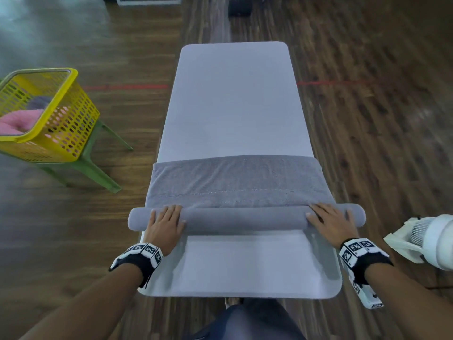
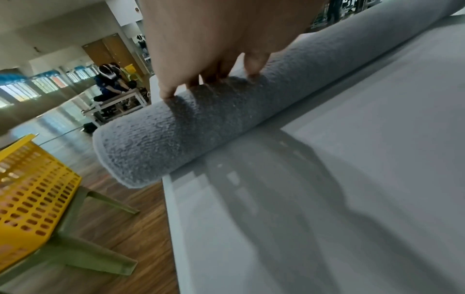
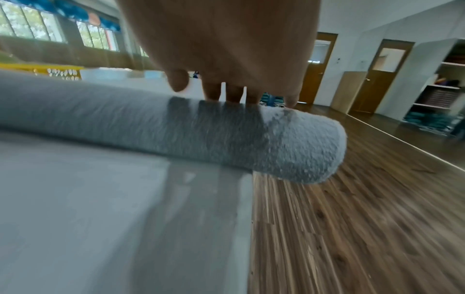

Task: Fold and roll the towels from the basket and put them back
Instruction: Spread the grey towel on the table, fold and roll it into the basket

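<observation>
Both hands flat on the grey towel (image 1: 241, 182): left hand (image 1: 164, 225) near the roll's left end, right hand (image 1: 329, 223) near its right end, fingers straight and spread over the top of the roll, palms down, nothing pinched. Fingertips (image 2: 168, 93) seen pressing into the pile from the left wrist view; same from the right wrist view, fingertips (image 3: 212, 95) resting on the roll's crest, thumb lifted just off it. Wrists level and low over the near part of the surface (image 1: 235, 94), forearms reaching in from either side, marker bands on both wrists.

Partly rolled: a thick tube lying crosswise, both ends overhanging the surface's edges, with a flat unrolled stretch beyond it.

Off to the left on the wooden floor (image 1: 367, 119), well apart from the surface: yellow basket (image 1: 71, 119) perched on a green stool (image 1: 98, 168), pink towel (image 1: 19, 121) inside, something grey behind it. White fan (image 1: 426, 239) near the right wrist, just beside the surface's right edge. Red line (image 1: 127, 87) across the floor.
</observation>
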Demonstrator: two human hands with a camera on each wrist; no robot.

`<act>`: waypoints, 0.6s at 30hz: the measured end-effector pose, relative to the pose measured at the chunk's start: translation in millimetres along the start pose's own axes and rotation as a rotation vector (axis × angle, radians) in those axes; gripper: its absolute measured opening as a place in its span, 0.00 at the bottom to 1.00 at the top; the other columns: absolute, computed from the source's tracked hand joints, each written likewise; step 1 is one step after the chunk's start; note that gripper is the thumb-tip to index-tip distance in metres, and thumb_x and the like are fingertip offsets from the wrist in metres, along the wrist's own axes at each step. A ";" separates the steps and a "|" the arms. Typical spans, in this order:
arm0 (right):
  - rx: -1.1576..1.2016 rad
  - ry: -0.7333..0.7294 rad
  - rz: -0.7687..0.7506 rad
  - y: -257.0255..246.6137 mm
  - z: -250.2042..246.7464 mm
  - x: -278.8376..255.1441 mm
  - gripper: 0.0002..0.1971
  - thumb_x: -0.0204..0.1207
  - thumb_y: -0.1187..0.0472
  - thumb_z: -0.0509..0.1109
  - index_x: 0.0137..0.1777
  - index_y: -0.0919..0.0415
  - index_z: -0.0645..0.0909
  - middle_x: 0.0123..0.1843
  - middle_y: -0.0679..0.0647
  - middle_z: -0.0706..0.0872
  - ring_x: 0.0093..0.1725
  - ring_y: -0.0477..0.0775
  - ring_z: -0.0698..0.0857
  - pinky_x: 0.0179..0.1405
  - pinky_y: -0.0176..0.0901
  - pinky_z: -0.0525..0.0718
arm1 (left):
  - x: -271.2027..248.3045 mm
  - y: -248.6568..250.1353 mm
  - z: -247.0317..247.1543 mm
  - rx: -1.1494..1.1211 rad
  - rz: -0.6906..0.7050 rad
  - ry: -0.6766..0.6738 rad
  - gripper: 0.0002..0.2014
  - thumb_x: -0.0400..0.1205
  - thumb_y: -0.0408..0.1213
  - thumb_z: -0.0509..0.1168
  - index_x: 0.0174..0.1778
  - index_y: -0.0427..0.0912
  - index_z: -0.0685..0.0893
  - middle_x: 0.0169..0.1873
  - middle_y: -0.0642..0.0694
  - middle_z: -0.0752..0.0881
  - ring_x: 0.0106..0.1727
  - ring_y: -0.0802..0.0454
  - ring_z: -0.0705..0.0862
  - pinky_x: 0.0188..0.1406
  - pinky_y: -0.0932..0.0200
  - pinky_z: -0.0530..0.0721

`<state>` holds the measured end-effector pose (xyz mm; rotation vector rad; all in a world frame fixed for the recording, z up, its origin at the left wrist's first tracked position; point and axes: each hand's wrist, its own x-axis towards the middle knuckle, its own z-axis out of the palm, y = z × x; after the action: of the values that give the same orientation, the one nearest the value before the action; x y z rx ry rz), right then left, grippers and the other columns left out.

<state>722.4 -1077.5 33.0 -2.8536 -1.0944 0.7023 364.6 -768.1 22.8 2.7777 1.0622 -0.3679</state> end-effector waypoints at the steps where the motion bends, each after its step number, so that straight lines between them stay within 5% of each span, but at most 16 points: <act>1: -0.017 -0.057 -0.001 0.7 2.0 -2.2 0.31 0.81 0.35 0.56 0.82 0.42 0.60 0.82 0.38 0.62 0.83 0.46 0.57 0.79 0.69 0.42 | -1.2 0.2 2.8 0.004 0.021 -0.013 0.30 0.83 0.56 0.53 0.77 0.42 0.69 0.74 0.46 0.74 0.77 0.43 0.69 0.77 0.36 0.58; 4: -0.172 -0.119 -0.043 2.8 10.0 -11.5 0.31 0.74 0.41 0.66 0.77 0.39 0.64 0.79 0.39 0.69 0.79 0.47 0.63 0.80 0.68 0.48 | -7.2 -1.1 3.3 0.088 0.080 -0.094 0.27 0.73 0.51 0.65 0.68 0.45 0.78 0.64 0.49 0.82 0.68 0.44 0.77 0.75 0.38 0.63; 7: -0.196 -0.147 -0.029 2.6 1.1 -9.0 0.25 0.72 0.43 0.66 0.71 0.36 0.72 0.72 0.40 0.78 0.75 0.49 0.69 0.80 0.66 0.50 | -3.4 -4.6 -4.3 0.114 0.085 -0.093 0.25 0.73 0.55 0.55 0.61 0.49 0.83 0.60 0.51 0.82 0.64 0.46 0.77 0.73 0.42 0.63; 11: -0.091 -0.034 -0.009 0.2 -5.6 12.6 0.24 0.83 0.45 0.53 0.79 0.42 0.66 0.82 0.44 0.66 0.80 0.50 0.63 0.80 0.71 0.49 | 12.6 -3.8 -10.1 0.017 0.048 0.004 0.32 0.81 0.54 0.37 0.73 0.44 0.72 0.71 0.45 0.75 0.70 0.43 0.73 0.77 0.41 0.60; 14: -0.065 -0.051 -0.028 -2.0 1.7 12.0 0.33 0.80 0.32 0.52 0.82 0.43 0.58 0.84 0.43 0.61 0.83 0.48 0.57 0.79 0.70 0.45 | 14.9 -5.4 -5.2 0.005 0.063 -0.079 0.31 0.84 0.59 0.51 0.79 0.45 0.65 0.76 0.47 0.71 0.77 0.46 0.68 0.79 0.42 0.55; 16: -0.149 -0.088 -0.055 -2.0 6.8 2.1 0.32 0.75 0.36 0.63 0.79 0.41 0.63 0.80 0.42 0.69 0.80 0.48 0.63 0.80 0.70 0.47 | 10.7 -7.4 -3.9 0.094 0.120 -0.123 0.29 0.78 0.55 0.61 0.75 0.47 0.71 0.70 0.50 0.77 0.71 0.48 0.73 0.76 0.46 0.60; 18: -0.212 -0.126 -0.064 0.7 6.7 -2.4 0.27 0.70 0.41 0.66 0.72 0.38 0.71 0.72 0.40 0.77 0.75 0.48 0.69 0.80 0.69 0.49 | 6.9 -10.5 -7.0 0.144 0.159 -0.126 0.25 0.73 0.55 0.57 0.65 0.50 0.79 0.61 0.51 0.83 0.64 0.48 0.77 0.69 0.49 0.65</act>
<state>718.5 -1080.6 27.8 -2.9650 -1.3480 0.8179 363.8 -754.5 27.1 2.8936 0.8100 -0.6111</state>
